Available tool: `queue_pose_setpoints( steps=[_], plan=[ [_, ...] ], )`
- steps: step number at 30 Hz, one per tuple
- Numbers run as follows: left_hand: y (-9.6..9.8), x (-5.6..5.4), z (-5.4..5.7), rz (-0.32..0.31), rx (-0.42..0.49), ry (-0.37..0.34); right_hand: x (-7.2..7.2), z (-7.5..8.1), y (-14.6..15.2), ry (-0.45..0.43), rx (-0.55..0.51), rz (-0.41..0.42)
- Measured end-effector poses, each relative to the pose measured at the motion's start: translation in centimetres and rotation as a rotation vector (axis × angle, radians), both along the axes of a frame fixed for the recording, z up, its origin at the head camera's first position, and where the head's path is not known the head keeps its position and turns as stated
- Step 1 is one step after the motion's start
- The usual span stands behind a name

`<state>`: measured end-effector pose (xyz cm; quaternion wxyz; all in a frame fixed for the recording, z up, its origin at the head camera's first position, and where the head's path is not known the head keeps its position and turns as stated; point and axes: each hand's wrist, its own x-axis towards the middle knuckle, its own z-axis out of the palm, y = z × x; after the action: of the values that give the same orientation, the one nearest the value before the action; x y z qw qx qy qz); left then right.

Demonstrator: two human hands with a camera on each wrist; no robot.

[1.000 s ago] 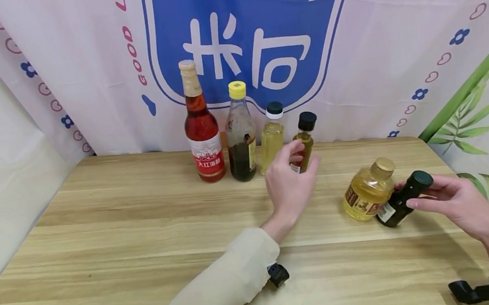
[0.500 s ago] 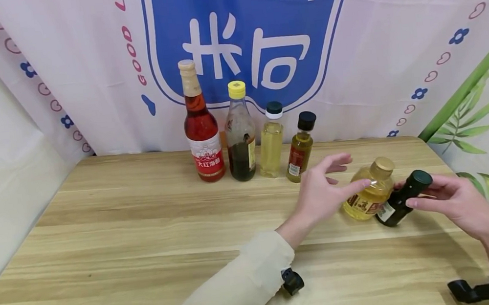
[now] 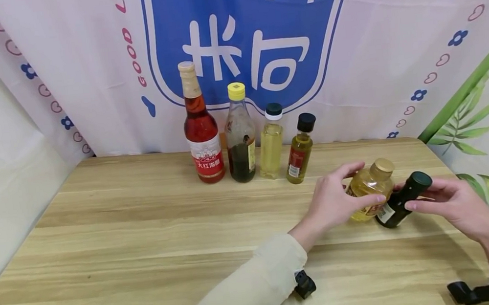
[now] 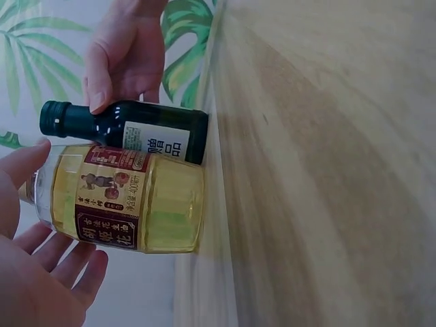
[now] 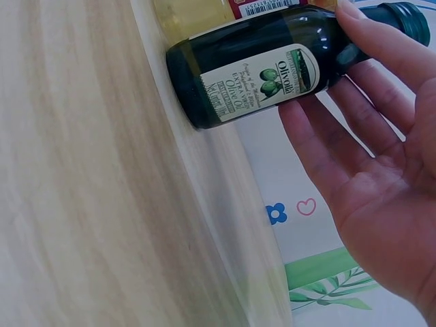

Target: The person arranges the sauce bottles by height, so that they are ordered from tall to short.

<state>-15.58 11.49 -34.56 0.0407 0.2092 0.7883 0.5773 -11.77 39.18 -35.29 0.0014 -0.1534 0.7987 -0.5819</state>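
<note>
In the head view my left hand (image 3: pixel 330 200) spreads around a squat bottle of golden cooking oil (image 3: pixel 369 183), thumb in front and forefinger at its far side. Its other fingers are extended close under the oil bottle (image 4: pixel 170 204) in the left wrist view. My right hand (image 3: pixel 459 203) holds a small dark green olive oil bottle (image 3: pixel 396 206) by its neck and shoulder, between thumb and fingers. That bottle leans to the right, its base down at the table beside the golden oil. Its Olivoila label (image 5: pixel 262 78) faces the right wrist camera.
Along the back of the wooden table (image 3: pixel 149 260) stand a tall red vinegar bottle (image 3: pixel 205 149), a yellow-capped bottle of dark sauce (image 3: pixel 241 157), a pale oil bottle (image 3: pixel 271 147) and a small black-capped oil bottle (image 3: pixel 300 157). A printed cloth (image 3: pixel 110 87) hangs behind them.
My left hand has moved right and toward me, from the small black-capped bottle to the golden oil bottle. My right hand and the olive oil bottle stay in place.
</note>
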Motion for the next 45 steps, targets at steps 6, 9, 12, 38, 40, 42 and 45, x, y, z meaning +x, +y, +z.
queue_pose_setpoints(
  steps=[6,9,12,38,40,42,45],
  plan=[
    [0.34,-0.05,-0.18,0.010,-0.116,0.062,0.16,-0.33,0.15,-0.008,0.015,-0.004],
    [0.49,0.03,-0.17,0.009,-0.186,0.109,0.29,-0.52,0.33,-0.012,0.012,-0.001],
    [0.55,0.14,-0.16,0.011,-0.241,0.147,0.35,-0.63,0.44,-0.019,0.012,-0.001],
    [0.58,-0.07,-0.06,0.025,-0.288,0.119,-0.13,-0.50,0.44,-0.007,0.050,0.002],
    [0.61,-0.08,-0.06,0.023,-0.295,0.108,-0.14,-0.59,0.53,-0.009,0.037,0.006],
    [0.62,-0.08,-0.07,0.023,-0.304,0.098,-0.15,-0.65,0.58,-0.011,0.040,0.005],
    [0.67,-0.09,-0.07,0.028,-0.319,0.093,-0.20,-0.74,0.54,-0.014,0.029,0.006]
  ],
)
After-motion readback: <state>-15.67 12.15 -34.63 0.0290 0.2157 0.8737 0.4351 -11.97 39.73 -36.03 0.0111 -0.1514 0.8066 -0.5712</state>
